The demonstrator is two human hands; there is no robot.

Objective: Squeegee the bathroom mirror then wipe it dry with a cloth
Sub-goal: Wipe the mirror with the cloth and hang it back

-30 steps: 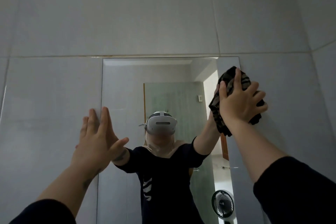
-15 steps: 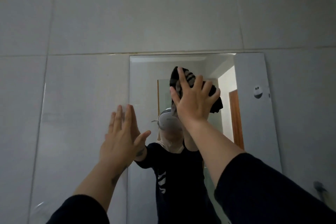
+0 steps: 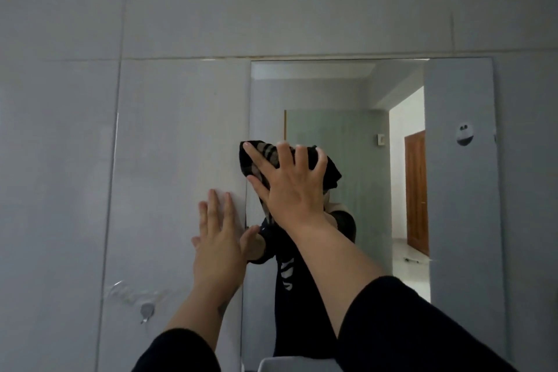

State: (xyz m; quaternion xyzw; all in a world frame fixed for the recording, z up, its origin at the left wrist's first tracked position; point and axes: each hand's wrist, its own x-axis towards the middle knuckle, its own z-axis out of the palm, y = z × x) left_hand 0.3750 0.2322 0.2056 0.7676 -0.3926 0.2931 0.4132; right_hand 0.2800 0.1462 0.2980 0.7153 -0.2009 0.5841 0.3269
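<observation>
Both arms reach up and forward, dark sleeves pushed to mid-forearm. Right hand (image 3: 290,187) raised higher, wrist bent back, palm toward the mirror (image 3: 338,100), fingers spread wide and pressing a cloth (image 3: 330,169) flat against the glass near the mirror's left edge. Cloth: dark fabric with lighter tan stripes, bunched and crumpled, folds sticking out above and to the right of the fingers; it is pinned under the palm and splayed fingers, not enclosed in a fist. Left hand (image 3: 219,238) lower, fingers straight and close together, pointing up, flat and uncurled, holding nothing; it lies against the tiled wall (image 3: 75,160) just left of the mirror's edge, thumb angled out toward the glass. Mirror: rectangular, frameless, smooth; its surface shows a reflected doorway, a brown wooden door and a pale frosted panel. Wall: large glossy grey tiles with thin grout lines. A small round metal fitting (image 3: 147,309) sits on the tile low at left, with a faint smeared mark above it. A small round black-and-white sticker-like mark (image 3: 465,134) shows at the mirror's right side.
</observation>
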